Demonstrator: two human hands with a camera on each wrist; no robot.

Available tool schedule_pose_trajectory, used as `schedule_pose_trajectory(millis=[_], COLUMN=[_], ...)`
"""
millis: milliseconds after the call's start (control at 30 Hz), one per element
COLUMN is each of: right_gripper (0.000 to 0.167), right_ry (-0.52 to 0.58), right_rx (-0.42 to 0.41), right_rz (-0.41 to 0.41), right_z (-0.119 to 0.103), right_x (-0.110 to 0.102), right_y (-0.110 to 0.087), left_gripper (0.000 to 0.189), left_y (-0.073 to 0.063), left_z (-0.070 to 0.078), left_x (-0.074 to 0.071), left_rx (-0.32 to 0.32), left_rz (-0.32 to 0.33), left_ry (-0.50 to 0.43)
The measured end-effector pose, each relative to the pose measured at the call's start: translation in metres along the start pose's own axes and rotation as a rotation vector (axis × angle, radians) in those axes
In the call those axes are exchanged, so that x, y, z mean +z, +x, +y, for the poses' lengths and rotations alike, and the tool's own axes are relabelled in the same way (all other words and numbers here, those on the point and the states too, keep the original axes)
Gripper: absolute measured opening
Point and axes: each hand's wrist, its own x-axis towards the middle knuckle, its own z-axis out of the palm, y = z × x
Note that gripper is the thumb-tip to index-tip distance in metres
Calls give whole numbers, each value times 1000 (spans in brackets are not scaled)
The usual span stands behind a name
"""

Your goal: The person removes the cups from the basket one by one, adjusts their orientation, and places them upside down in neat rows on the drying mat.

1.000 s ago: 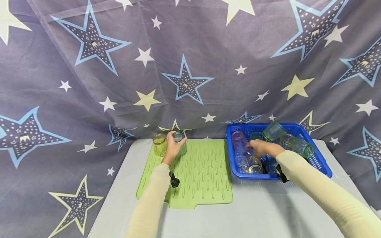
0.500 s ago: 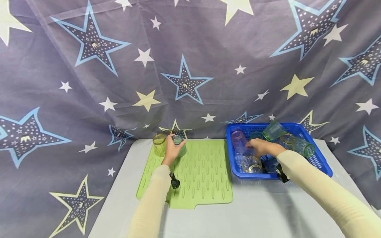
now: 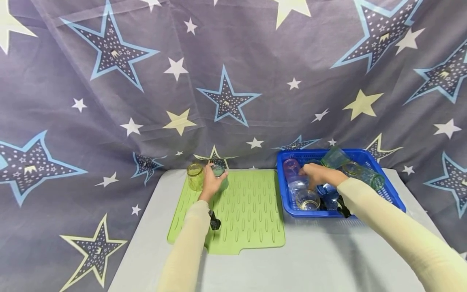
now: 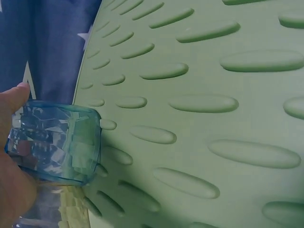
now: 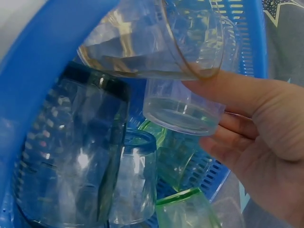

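Note:
My left hand (image 3: 211, 182) grips a blue-tinted drinking glass (image 4: 57, 142) at the back left of the green drying mat (image 3: 251, 211); thumb and fingers lie around its sides. A yellow glass (image 3: 195, 177) stands upright just left of it. Over at the blue basket (image 3: 344, 216), my right hand (image 3: 319, 175) reaches inside. In the right wrist view its thumb and fingers pinch a clear glass (image 5: 183, 111), with the fingertips partly hidden behind it. An amber-rimmed clear glass (image 5: 142, 42) lies close against the thumb.
Several more glasses crowd the basket: a pink one (image 3: 291, 168), a dark blue one (image 5: 71, 147), a green one (image 3: 335, 158) and a green-tinted one (image 3: 372, 178) leaning on the right rim. A star-patterned curtain (image 3: 270, 121) hangs behind the white table (image 3: 292, 259).
The blue glass has come down onto the mat in my left hand. My right hand has shifted slightly up and back inside the basket, showing more of the dark blue glass.

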Motion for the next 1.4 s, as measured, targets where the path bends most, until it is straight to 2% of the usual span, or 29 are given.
schedule_pose_trajectory(millis=[133,233,467,600,767,1067,1300,1400], right_gripper=[52,62,68,70,70,68,67,66], right_ry=[4,-18,-44,-68,-36,-19,107,127], right_rx=[19,19,39,19,7,-39,-30,-33], right_rz=[-27,-36,-50,-46,-37,88,170,187], right_z=[-2,-2,-1,-2,-6,-9,-4,-4], right_x=[-1,-1,-4,-8,-15,-21,-15,-12], right_y=[1,1,0,-2,-7,-16,-24,-27], left_gripper=[73,73,77,78,78,76,77,77], left_y=[0,1,2,2,2,-1,-1,-2], left_z=[2,3,6,7,6,5,4,3], left_x=[1,1,2,2,3,3,1,1], left_rx=[10,1,-8,-9,-21,-34,-31,-26], left_rz=[-3,-2,-21,-15,-13,-15,-12,-9], left_ry=[31,32,30,29,39,49,51,57])
